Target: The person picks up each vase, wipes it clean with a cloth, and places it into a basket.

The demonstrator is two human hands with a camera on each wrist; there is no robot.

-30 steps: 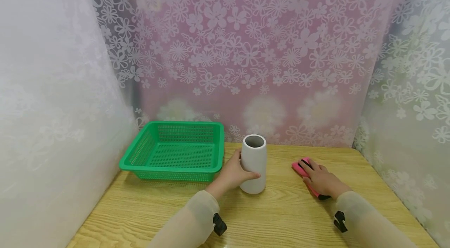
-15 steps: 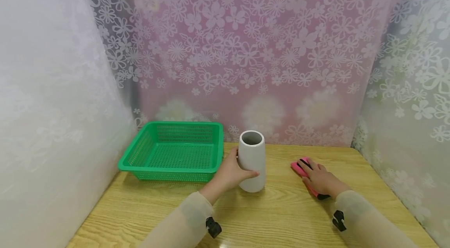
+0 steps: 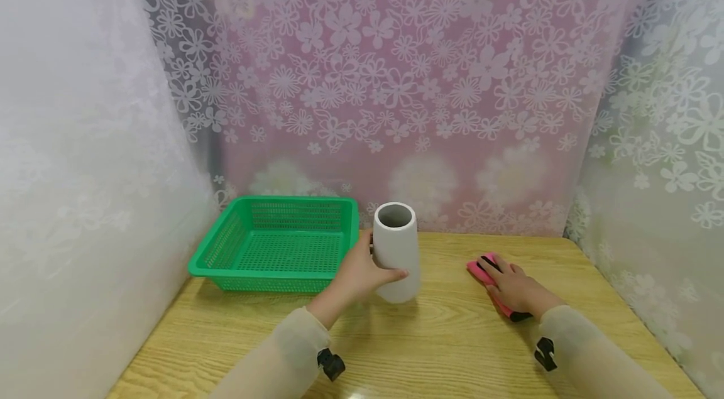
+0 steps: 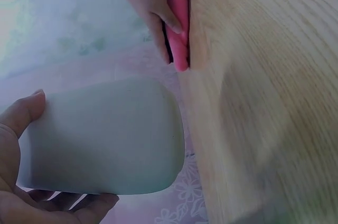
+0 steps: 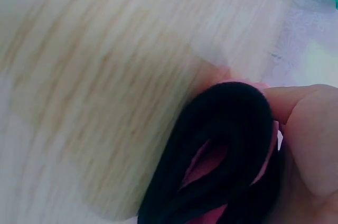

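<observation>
A tall white vase (image 3: 396, 261) stands nearly upright in my left hand (image 3: 359, 270), its dark open mouth on top. In the left wrist view the thumb lies along one side and the fingers curl round the other; a strip of curtain shows between the vase's base and the table. My right hand (image 3: 516, 289) lies over a folded pink cloth (image 3: 477, 270) with black edging on the table, thumb on the near side and fingers over the top. The right wrist view shows the cloth's thick black fold (image 5: 222, 123) beside the thumb.
A green perforated plastic basket (image 3: 277, 274) sits at the back left, just left of the vase, with nothing in it. The wood-grain table (image 3: 441, 349) is bordered by a flowered pink curtain (image 3: 367, 103) behind and pale sheets at both sides.
My left hand has carried the vase a little left and up, closer to the basket. The right hand and the cloth have stayed nearly still.
</observation>
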